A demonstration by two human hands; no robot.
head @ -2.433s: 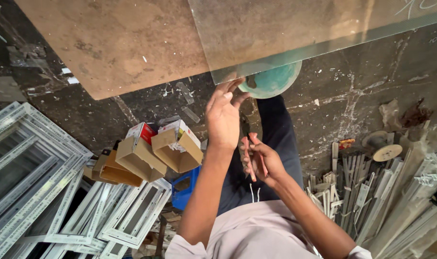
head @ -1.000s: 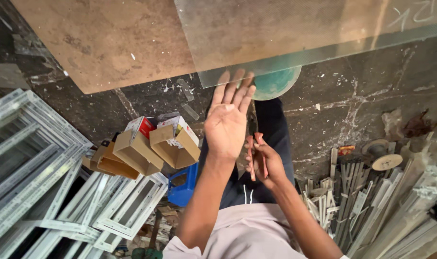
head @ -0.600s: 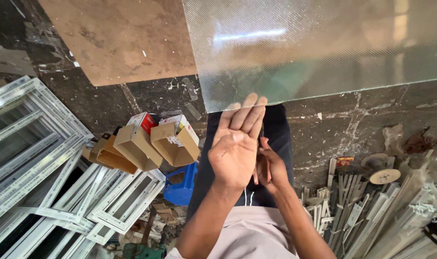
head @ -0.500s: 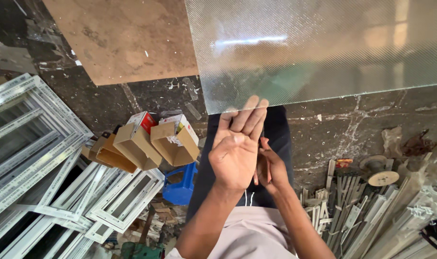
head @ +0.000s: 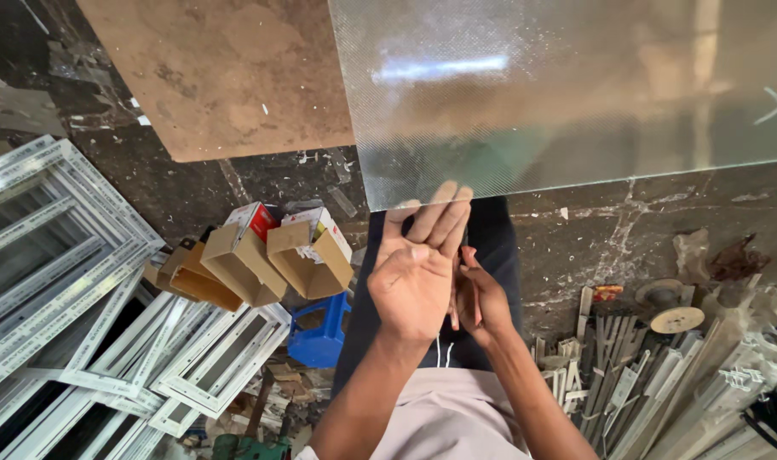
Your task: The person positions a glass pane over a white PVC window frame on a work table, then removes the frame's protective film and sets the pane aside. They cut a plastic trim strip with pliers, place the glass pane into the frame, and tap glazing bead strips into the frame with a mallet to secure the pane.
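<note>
A large sheet of textured clear glass [head: 576, 94] lies over the edge of a brown board [head: 227, 77], with its near edge jutting towards me. My left hand [head: 418, 277] is raised flat, fingers straight and together, and the fingertips reach the glass's near edge. It holds nothing. My right hand [head: 484, 300] sits just behind it, partly hidden, with its fingers curled around what looks like a thin dark tool. Both hands hover over my dark trousers [head: 499, 238].
Open cardboard boxes [head: 299, 255] and a blue plastic crate [head: 320, 336] sit on the dark floor to the left. White window frames [head: 56, 281] are stacked at far left. A pile of pale profile offcuts [head: 644, 366] lies at lower right.
My left hand has gone from curled at the glass's edge to flat with straight fingers. The glass sheet now fills more of the view and covers the teal round thing beneath it.
</note>
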